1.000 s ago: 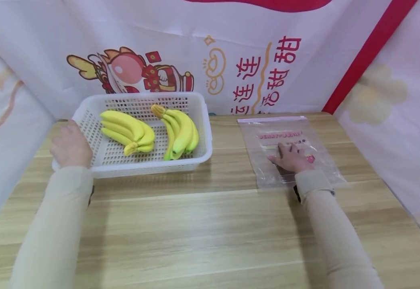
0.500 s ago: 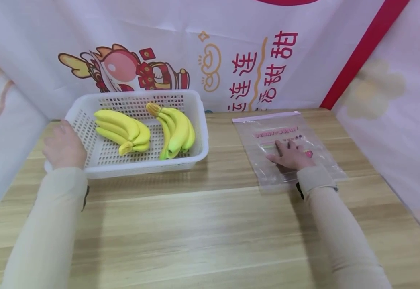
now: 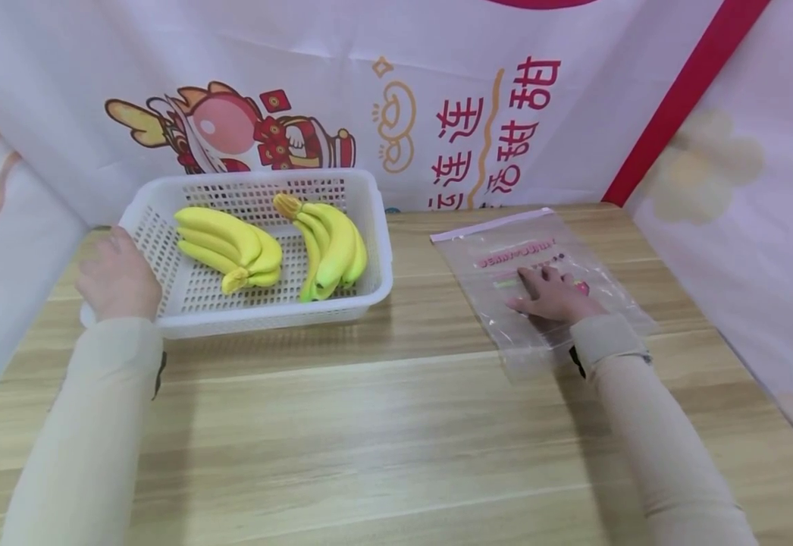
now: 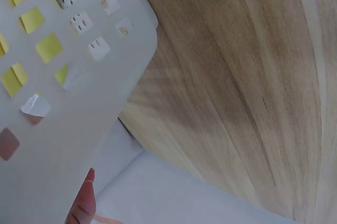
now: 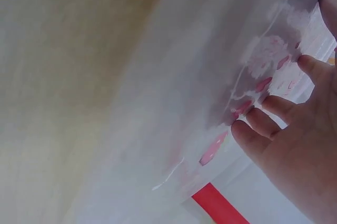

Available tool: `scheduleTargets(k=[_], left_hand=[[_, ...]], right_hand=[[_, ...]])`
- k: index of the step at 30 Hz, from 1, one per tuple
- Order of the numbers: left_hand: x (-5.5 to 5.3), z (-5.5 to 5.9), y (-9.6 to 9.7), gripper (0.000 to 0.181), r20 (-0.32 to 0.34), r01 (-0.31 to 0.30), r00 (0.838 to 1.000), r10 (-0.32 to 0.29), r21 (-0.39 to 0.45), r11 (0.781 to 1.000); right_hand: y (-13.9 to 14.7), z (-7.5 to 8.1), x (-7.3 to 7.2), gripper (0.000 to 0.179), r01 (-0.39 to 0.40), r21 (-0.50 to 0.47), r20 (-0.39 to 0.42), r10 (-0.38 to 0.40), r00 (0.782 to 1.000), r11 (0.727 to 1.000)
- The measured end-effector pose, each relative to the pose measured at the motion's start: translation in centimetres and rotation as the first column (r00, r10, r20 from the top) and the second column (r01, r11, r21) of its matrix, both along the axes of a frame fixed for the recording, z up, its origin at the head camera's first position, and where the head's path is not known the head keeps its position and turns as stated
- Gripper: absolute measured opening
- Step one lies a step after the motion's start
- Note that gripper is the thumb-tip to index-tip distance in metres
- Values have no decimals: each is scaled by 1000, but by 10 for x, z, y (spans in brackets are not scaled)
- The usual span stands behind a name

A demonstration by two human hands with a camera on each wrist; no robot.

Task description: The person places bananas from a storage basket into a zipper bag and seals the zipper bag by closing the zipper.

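Note:
A white plastic basket (image 3: 267, 312) with a mesh floor stands at the back left of the table. My left hand (image 3: 120, 277) grips its left end; in the left wrist view the basket's wall (image 4: 100, 103) covers most of that hand. Inside lie two bunches of yellow bananas, one on the left (image 3: 229, 246) and one on the right (image 3: 331, 246). On the right side, a clear zip bag (image 3: 471, 280) with pink lettering lies flat, its zip strip toward the back. My right hand (image 3: 553, 296) rests on the bag with fingers spread, the fingertips (image 5: 242, 129) touching its printed surface.
The wooden table (image 3: 342, 447) stretches from the basket and bag toward me. Behind it hangs a white printed cloth (image 3: 342, 83) with red characters, close to the basket's back rim. Pale cloth walls (image 3: 731, 250) border both sides.
Under my right hand the bag has turned counterclockwise, its lower edge sliding a little nearer to me. My left hand keeps its place on the basket. The head view has shifted slightly.

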State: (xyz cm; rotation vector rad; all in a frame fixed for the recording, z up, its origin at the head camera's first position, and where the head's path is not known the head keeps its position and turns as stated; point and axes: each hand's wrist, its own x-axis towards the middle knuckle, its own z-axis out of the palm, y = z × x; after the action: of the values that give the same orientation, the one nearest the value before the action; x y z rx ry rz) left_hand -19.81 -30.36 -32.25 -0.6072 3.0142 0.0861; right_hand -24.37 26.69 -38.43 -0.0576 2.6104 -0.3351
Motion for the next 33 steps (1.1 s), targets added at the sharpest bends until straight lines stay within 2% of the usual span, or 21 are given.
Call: scheduleTargets(k=[4, 9, 13, 17, 19, 21, 24, 26, 29, 33], left_hand=[[1, 2, 0, 70, 0, -3, 1000, 3, 9, 1000], [0, 5, -1, 71, 2, -5, 1000, 5, 8, 1000], [-1, 4, -1, 72, 6, -6, 1000, 6, 1, 1000], [-2, 1, -1, 72, 17, -4, 1000, 5, -17, 1000], [-2, -1, -1, 72, 21, -7, 1000, 8, -14, 1000], [-2, -2, -1, 72, 21, -9, 1000, 10, -7, 1000], [-1, -3, -2, 72, 10, -16, 1000, 16, 7, 1000], [0, -3, -1, 73, 7, -12, 1000, 12, 4, 1000], [1, -2, -1, 74, 9, -10, 1000, 10, 5, 1000], [1, 0, -1, 74, -1, -7, 1000, 7, 20, 1000]], right_hand=[[1, -1, 0, 92, -19, 7, -3, 19, 1000, 1000], [7, -1, 2, 88, -75, -52, -13, 74, 997, 996], [19, -2, 1, 85, -171, -126, -57, 165, 985, 977], [31, -1, 2, 85, -228, -216, -82, 215, 973, 949], [33, 2, 2, 81, -223, -250, -89, 207, 974, 942], [32, 5, 3, 73, -196, -256, -110, 173, 979, 947], [25, 11, 3, 64, -126, -166, -151, 101, 983, 978], [20, 15, 5, 66, -63, -98, -149, 48, 988, 993], [12, 18, 8, 74, -6, -13, -100, 5, 995, 1000], [5, 16, 11, 79, 24, 12, -76, -23, 997, 1000]])
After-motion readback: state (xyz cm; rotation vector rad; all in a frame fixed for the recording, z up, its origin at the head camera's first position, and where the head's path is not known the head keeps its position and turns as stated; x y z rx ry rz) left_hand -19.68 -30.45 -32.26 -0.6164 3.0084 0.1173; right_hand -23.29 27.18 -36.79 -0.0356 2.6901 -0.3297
